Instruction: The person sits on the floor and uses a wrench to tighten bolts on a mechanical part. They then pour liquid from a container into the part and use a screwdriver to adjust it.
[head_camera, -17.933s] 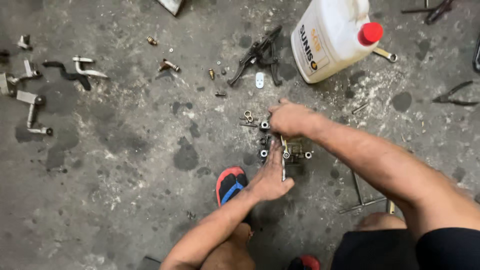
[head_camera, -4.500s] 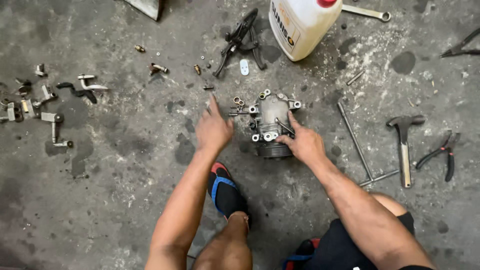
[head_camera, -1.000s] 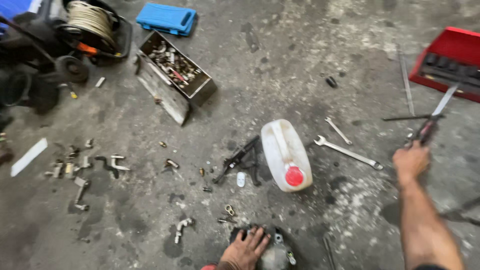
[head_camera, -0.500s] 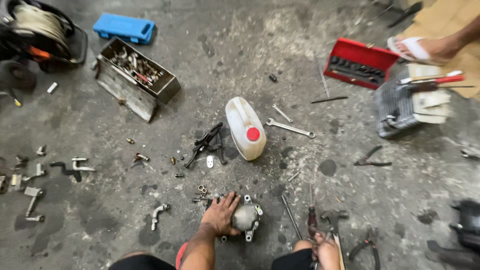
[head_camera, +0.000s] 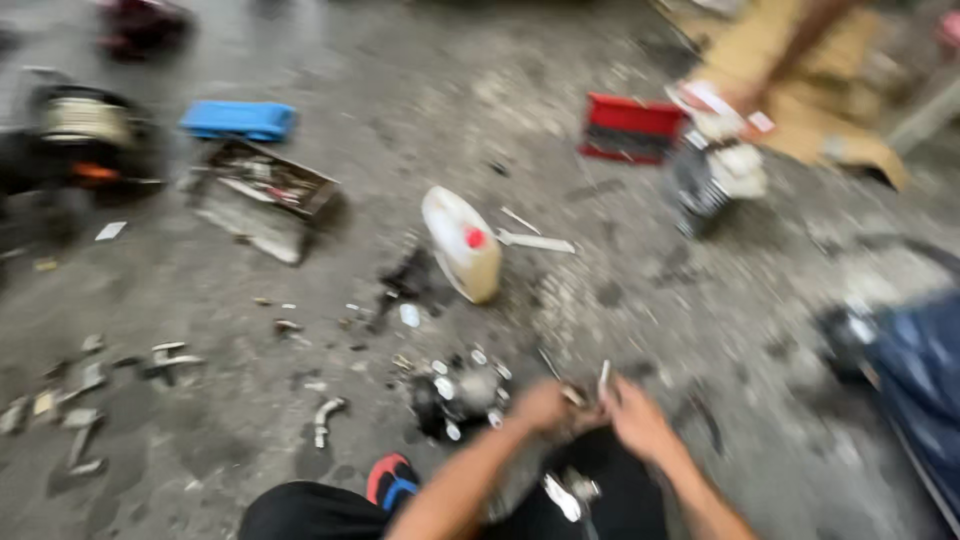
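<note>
The view is motion-blurred. My left hand (head_camera: 545, 405) and my right hand (head_camera: 638, 422) meet low in the middle, just right of a round metal machine part with bolt lugs (head_camera: 458, 396) that lies on the concrete. A thin pale metal tool (head_camera: 603, 380) sticks up between my hands, and my right fingers seem closed around it. My left fingertips touch its lower end, but the blur hides their grip. My knee and a red and blue sandal (head_camera: 392, 478) are below.
Beyond the part lie a white jug with a red cap (head_camera: 462, 245), a wrench (head_camera: 535, 240) and dark tools (head_camera: 405, 280). An open metal toolbox (head_camera: 262, 195), blue case (head_camera: 238, 118), red socket case (head_camera: 630, 128) and loose brackets (head_camera: 80, 400) lie around. Another person's foot (head_camera: 720, 95) is top right.
My left hand has come off the metal part and my right hand has come up from the tools on the floor; both now meet around a thin metal tool. The camera has swung.
</note>
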